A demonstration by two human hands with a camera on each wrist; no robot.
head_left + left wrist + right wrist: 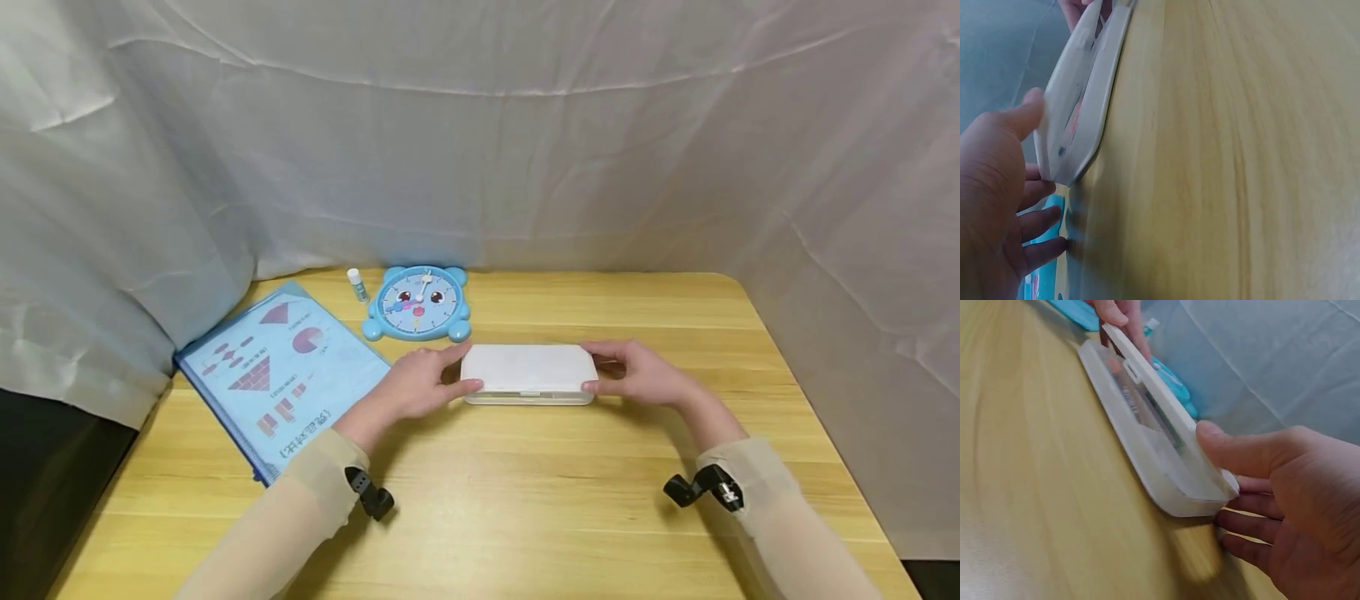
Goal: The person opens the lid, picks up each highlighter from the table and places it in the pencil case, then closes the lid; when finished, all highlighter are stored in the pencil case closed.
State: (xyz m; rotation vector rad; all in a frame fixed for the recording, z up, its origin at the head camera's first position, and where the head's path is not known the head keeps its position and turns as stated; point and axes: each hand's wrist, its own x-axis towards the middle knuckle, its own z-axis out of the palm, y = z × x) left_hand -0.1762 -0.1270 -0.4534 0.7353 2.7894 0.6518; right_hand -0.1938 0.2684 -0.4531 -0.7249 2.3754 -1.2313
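A white pencil case (528,368) lies lengthwise on the wooden table, its lid slightly raised along the front edge. My left hand (422,382) holds its left end, the thumb at the lid's front corner. At the other end, my right hand (643,375) grips the lid in the same way. Through the gap, the right wrist view shows the case's lower tray (1122,434) and some slim items inside, too blurred to name. In the left wrist view, the raised lid (1063,87) touches my left thumb.
A blue zip folder (288,367) with printed shapes lies left, partly behind my left forearm. Behind the case are a blue toy clock (418,304) and a small white-capped glue stick (357,285). Grey cloth (525,167) hangs along the table's back and sides.
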